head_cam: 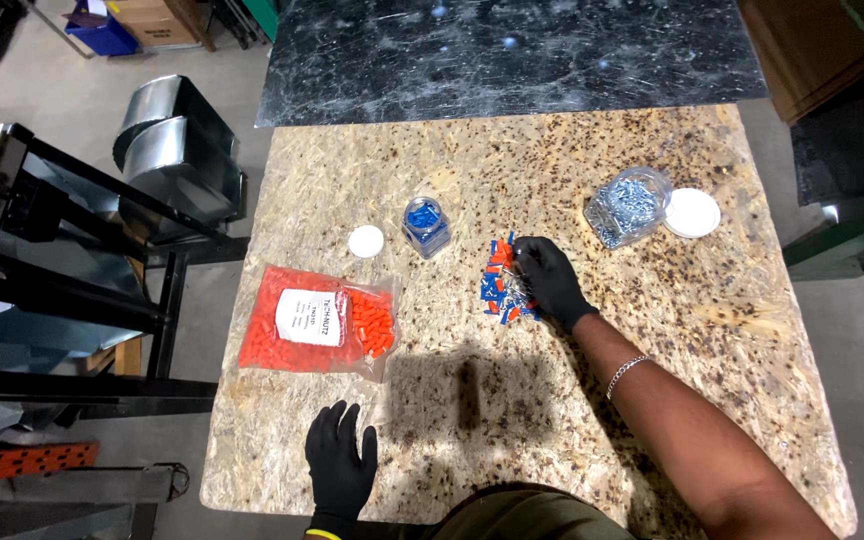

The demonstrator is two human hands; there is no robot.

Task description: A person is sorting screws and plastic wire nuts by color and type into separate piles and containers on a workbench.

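Black-gloved right hand (549, 282) pinches small plastic connectors (502, 285); left hand (340, 462) lies flat, empty.

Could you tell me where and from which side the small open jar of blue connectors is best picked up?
Grip the small jar around its clear side walls, coming from above and the near side. It stands upright with its mouth open and its white lid lying apart to the left, so a side grip probably keeps it level and the contents in.

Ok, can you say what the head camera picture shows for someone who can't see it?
A gloved right hand reaches into a small pile of orange and blue connectors on a speckled table. The left hand rests flat near a bag of orange connectors; two open jars stand behind.
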